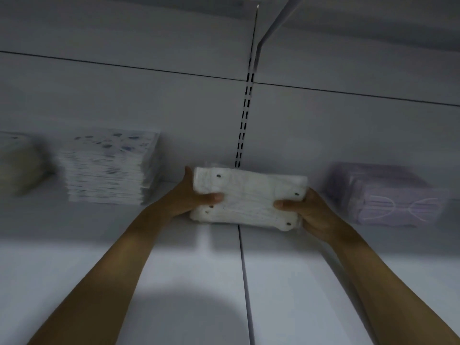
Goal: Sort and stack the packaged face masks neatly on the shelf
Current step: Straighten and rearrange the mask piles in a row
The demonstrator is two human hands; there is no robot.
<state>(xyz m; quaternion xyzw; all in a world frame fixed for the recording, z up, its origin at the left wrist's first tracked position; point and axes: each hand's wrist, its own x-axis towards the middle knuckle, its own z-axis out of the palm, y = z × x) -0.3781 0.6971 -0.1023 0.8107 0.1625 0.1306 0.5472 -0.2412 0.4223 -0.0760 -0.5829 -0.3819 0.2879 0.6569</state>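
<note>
Both hands grip a white stack of packaged masks (249, 197) in the middle of the frame, one hand at each short end. The left hand (191, 195) is clamped on the stack's left end, with its thumb (211, 196) lying across the top face and its fingers curled out of sight round the far side and underneath. The right hand (308, 212) holds the right end the same way: its thumb (286, 204) presses on the top, and the rest of its fingers are hidden behind the bundle. The stack is slightly tilted, its right end lower in the frame, and it sits above the seam of the white shelf (174, 282). Whether it rests on the shelf or is held just above it cannot be told.

At middle left of the frame stands a taller patterned stack (109, 168), blurred, with a pale yellowish stack (17, 168) beside it at the left edge. At middle right lies a lilac stack (388, 195), well apart from the right hand. Behind the white stack a slotted upright (245, 120) runs up the back panel.
</note>
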